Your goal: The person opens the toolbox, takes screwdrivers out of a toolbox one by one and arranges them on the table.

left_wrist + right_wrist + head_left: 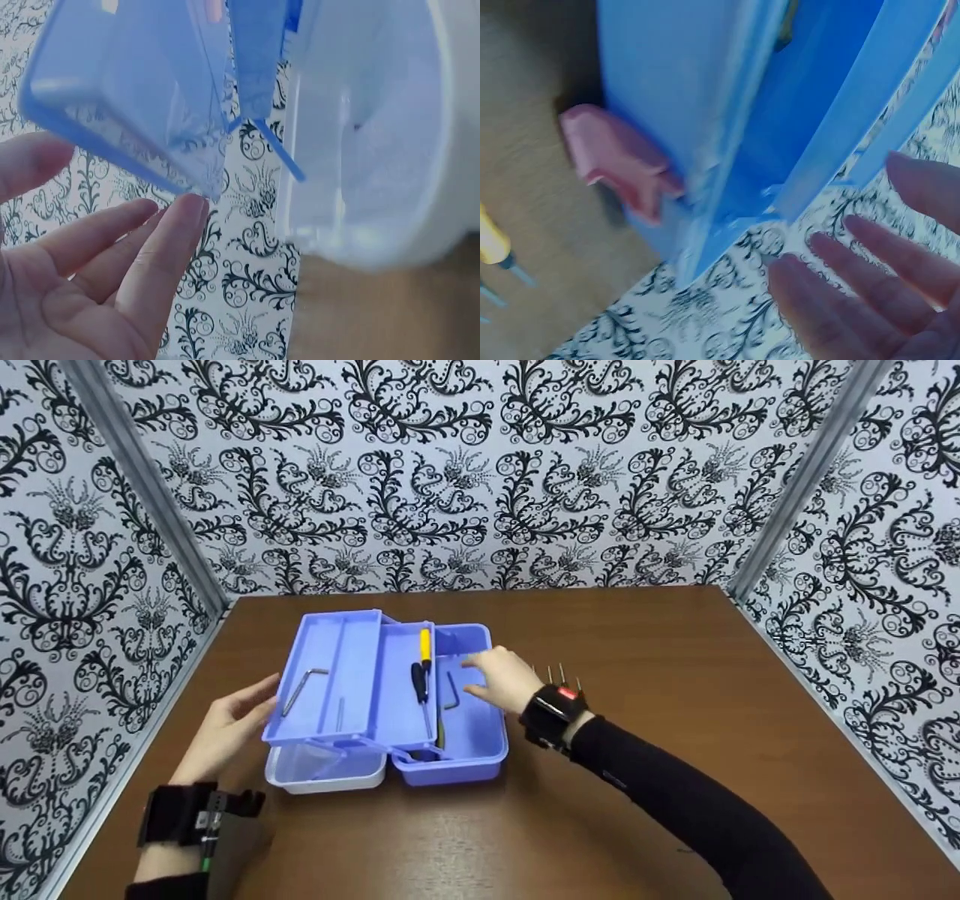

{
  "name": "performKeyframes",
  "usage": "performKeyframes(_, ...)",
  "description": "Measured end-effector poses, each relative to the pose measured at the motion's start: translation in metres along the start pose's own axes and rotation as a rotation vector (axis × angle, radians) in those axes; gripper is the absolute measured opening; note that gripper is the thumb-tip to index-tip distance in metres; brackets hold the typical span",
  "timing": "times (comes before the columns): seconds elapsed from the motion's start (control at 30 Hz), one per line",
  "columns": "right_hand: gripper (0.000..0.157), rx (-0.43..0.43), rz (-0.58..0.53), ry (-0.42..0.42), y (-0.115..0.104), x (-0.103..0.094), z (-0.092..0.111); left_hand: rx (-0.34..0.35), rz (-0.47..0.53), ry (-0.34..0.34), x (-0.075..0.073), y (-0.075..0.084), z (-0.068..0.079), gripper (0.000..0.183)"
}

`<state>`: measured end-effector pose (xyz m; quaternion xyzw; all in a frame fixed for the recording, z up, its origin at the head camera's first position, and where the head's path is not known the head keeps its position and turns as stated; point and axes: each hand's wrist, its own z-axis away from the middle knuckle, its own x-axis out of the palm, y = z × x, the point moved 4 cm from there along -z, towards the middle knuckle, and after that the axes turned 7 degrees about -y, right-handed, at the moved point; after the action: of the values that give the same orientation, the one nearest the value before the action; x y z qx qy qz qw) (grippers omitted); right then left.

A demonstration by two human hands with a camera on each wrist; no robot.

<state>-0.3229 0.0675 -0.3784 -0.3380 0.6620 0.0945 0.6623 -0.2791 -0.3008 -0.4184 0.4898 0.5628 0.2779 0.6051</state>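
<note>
A lilac-blue toolbox [450, 775] stands open on the table, its stepped trays raised to the left. My left hand [225, 727] is at the outer side of the upper tray [352, 671]. In the left wrist view its fairly straight fingertips [191, 210] are right at the tray's lower edge. Over the right rim of the box hovers my right hand [501, 679], fingers spread, holding nothing. An L-shaped hex key [298, 694] lies in the upper tray, another hex key [452, 691] in the box bottom. A yellow-handled screwdriver [425, 645] and a black-handled screwdriver [418, 681] lie in the lower tray.
The whitish translucent lid [326, 787] hangs open beneath the trays. A pink latch [615, 154] sticks out from the box side. Past my right wrist, several thin metal shafts [561, 673] show, and a yellow handle [491, 236] lies on the table. Patterned walls [480, 472] enclose the table.
</note>
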Motion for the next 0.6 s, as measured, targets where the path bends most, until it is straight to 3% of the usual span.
performKeyframes(0.13, 0.031, -0.154, 0.029, -0.011, -0.023, 0.005, -0.011, 0.005, -0.02, -0.019, 0.0, 0.0, -0.002, 0.052)
performKeyframes(0.3, 0.023, -0.274, 0.135, -0.008, -0.043, 0.017, -0.024, 0.013, 0.004, -0.03, 0.0, -0.001, -0.004, 0.052)
performKeyframes(0.43, 0.018, -0.288, 0.215, -0.003, -0.052, 0.026, -0.036, 0.016, 0.022, -0.036, 0.0, -0.002, -0.005, 0.053)
performKeyframes(0.6, 0.019, -0.216, 0.307, -0.004, -0.053, 0.039, -0.051, 0.005, 0.03, -0.04, -0.001, -0.004, -0.005, 0.054)
